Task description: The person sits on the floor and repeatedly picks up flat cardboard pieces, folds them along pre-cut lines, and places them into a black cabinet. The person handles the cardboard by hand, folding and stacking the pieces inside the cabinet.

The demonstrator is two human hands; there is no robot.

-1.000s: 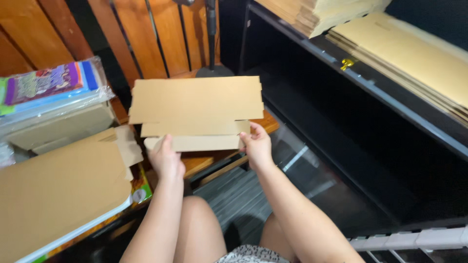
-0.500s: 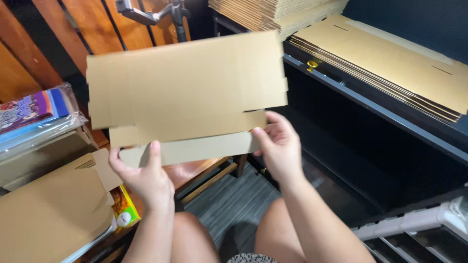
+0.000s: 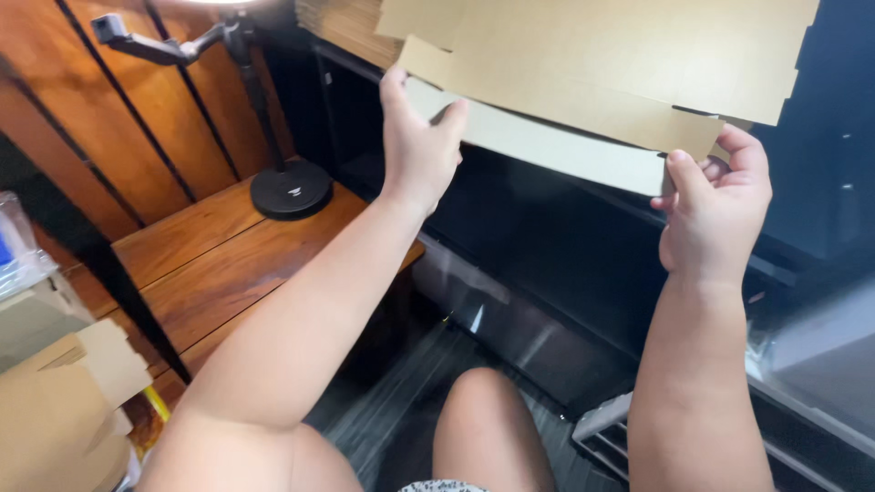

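While both arms reach up and forward, the flat cardboard sheet sits high at the top of the view, above the dark shelf and well clear of the wooden tabletop. Its upper part runs out of the picture, and a lighter folded flap hangs along its lower edge. The left hand has its grip closed on the left end of that flap, thumb on the near face and fingers curled behind the board. The right hand pinches the right end of the same flap, thumb pressed against the near side, the other fingers folded behind it. The sheet tilts, its left side higher than its right. On the tabletop stands a black lamp stand with a round base, its arm running up to the left. At the lower left lie more cardboard pieces, and a clear plastic packet shows at the left edge. The person's bare knees are at the bottom of the view
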